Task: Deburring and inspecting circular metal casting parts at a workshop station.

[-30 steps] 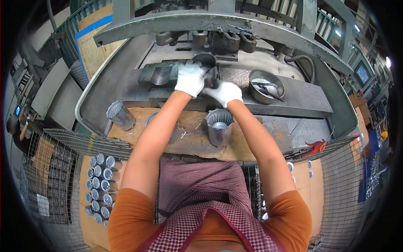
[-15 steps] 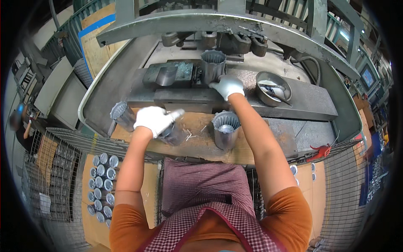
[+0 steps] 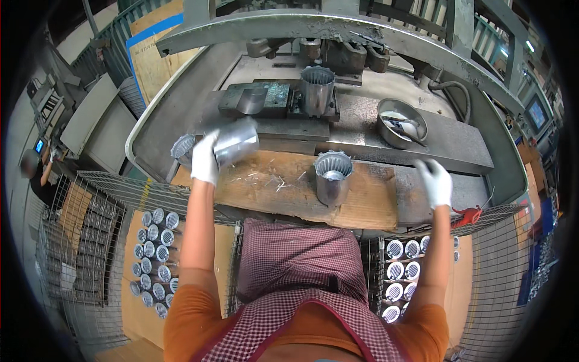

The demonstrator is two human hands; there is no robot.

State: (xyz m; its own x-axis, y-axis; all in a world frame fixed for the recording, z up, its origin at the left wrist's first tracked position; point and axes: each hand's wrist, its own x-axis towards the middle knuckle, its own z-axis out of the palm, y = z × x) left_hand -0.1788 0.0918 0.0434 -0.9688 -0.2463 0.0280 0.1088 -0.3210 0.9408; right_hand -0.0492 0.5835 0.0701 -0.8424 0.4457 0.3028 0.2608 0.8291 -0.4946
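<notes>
My left hand (image 3: 205, 160), in a white glove, grips a shiny metal cylinder (image 3: 240, 142) tilted on its side above the wooden board (image 3: 259, 202). Just behind that hand stands a ribbed metal cup (image 3: 183, 146), partly hidden. Another finned metal cup (image 3: 333, 181) is upright on the board, its open top facing up. A similar cup (image 3: 317, 96) sits upright in the machine's fixture. Off to the right, my gloved right hand (image 3: 435, 186) hovers with its fingers apart and nothing in them.
A steel bowl (image 3: 386, 137) with white contents and a brush-like tool rests on the machine bed. Beside the right rim lies a red-handled tool (image 3: 467, 216). Metal parts fill the left crate (image 3: 154, 259) and right crate (image 3: 403, 274). A grey beam (image 3: 271, 33) crosses overhead.
My left hand has raised a cylinder off the board and tipped it. From beside the cup in the fixture, my right hand has swung back and to the right.
</notes>
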